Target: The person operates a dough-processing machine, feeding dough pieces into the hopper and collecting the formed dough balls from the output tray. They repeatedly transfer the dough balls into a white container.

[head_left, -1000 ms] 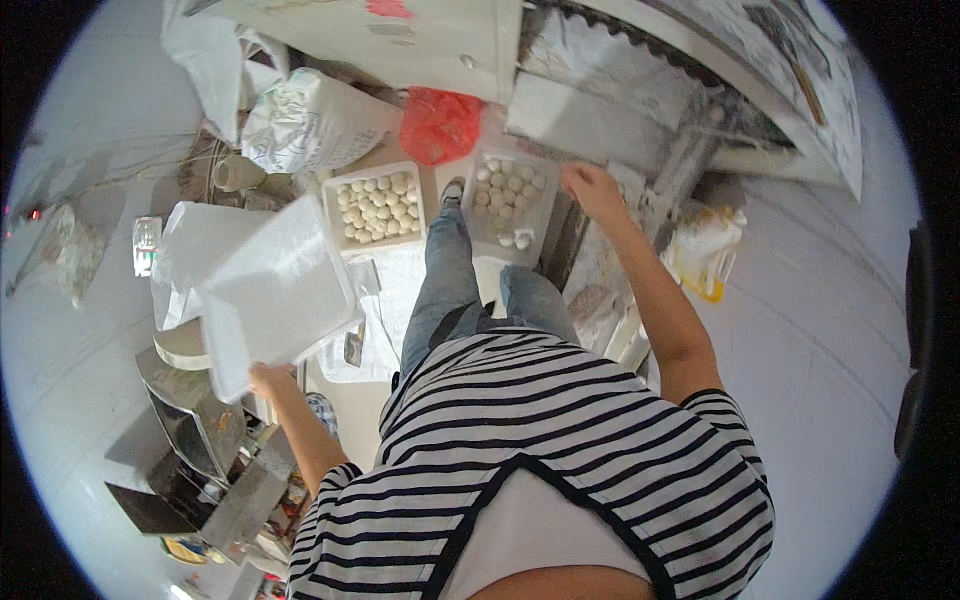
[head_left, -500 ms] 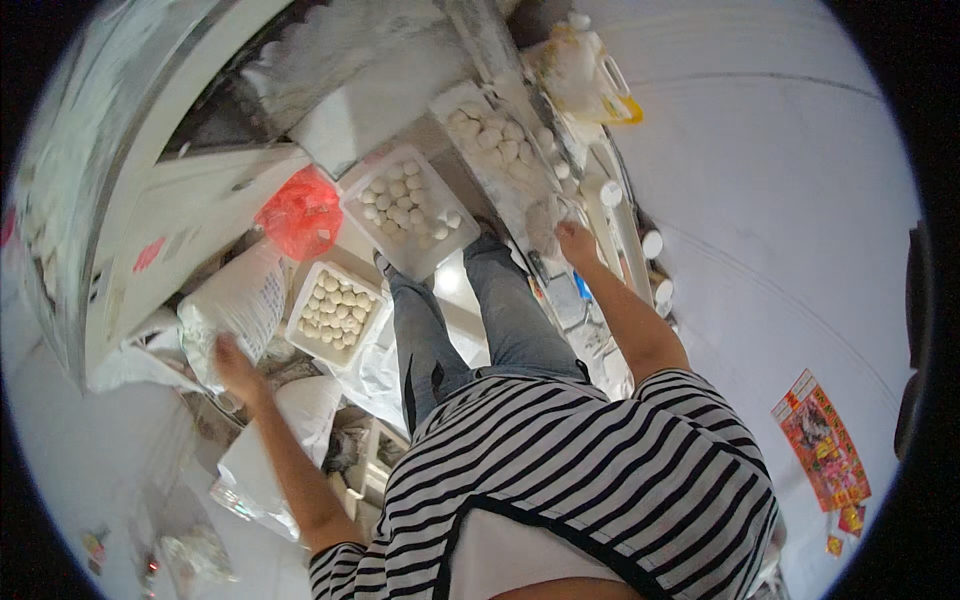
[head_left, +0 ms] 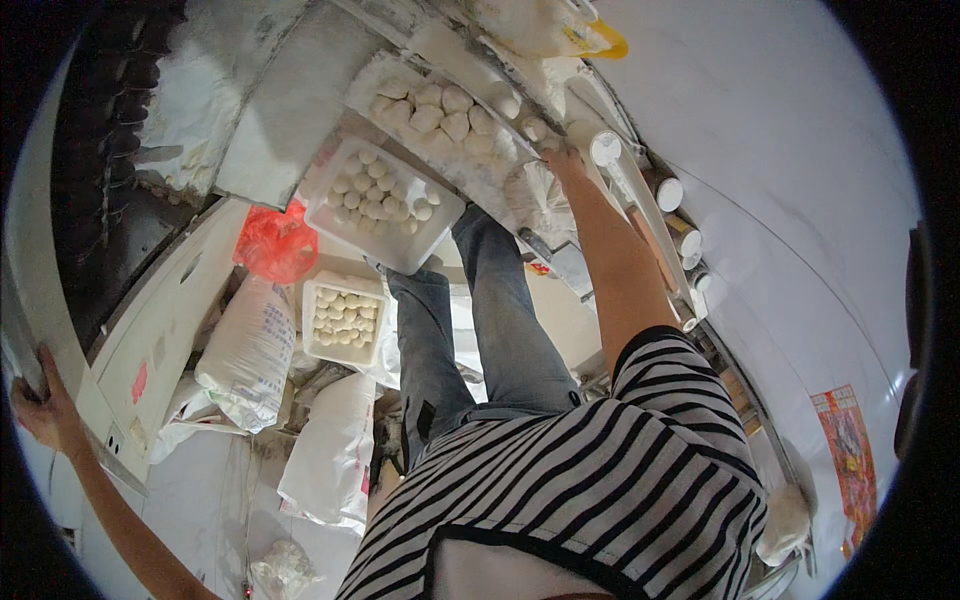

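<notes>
My left hand is at the far left, fingers and thumb closed round the pale edge of a panel on a large white machine. Beside that edge is a dark, ridged interior. My right hand reaches over the worktop at the wall side. Its fingers are bunched at the top of a crumpled clear plastic bag; what lies under them is partly hidden. Left of it, large dough pieces rest on a floured surface. A white tub of round dough balls stands before my legs.
A smaller white tub of dough balls sits near a red plastic bag. White sacks stand at the left. Lidded white jars line the wall side, below a yellow-and-white jug.
My left hand has moved from beside the white sack out to the panel's edge at the far left. My right hand stays by the plastic bag. The view has shifted, and the dark interior now shows.
</notes>
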Motion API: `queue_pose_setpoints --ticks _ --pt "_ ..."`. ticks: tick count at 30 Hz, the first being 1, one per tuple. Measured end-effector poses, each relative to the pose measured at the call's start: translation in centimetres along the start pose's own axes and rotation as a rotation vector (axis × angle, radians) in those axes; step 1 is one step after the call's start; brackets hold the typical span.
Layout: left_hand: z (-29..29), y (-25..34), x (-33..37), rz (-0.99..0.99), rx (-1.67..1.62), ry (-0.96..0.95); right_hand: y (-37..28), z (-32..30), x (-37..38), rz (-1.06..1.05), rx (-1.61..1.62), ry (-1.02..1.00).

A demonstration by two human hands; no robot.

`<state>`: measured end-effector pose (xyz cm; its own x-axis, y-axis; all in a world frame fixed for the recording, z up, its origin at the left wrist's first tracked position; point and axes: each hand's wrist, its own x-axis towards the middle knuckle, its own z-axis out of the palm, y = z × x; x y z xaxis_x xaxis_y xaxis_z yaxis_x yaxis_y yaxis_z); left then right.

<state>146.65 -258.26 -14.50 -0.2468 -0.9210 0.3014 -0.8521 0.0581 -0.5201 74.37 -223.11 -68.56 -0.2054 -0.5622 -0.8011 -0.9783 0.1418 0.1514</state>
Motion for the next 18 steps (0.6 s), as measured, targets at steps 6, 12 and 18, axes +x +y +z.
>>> queue_pose_setpoints --ticks 6,12,18 --pt "-2.0 -0.3 0.4 0.032 0.042 -0.134 -0.9 -1.9 1.5 0.618 0.949 0.041" --pt "-2.2 -0.4 1.6 0.223 -0.004 -0.147 -4.5 -7.6 -10.3 0.327 1.279 0.441" --pt "-2.6 1.5 1.0 0.224 -0.258 -0.081 -6.2 -10.4 -11.8 0.129 1.289 0.407"
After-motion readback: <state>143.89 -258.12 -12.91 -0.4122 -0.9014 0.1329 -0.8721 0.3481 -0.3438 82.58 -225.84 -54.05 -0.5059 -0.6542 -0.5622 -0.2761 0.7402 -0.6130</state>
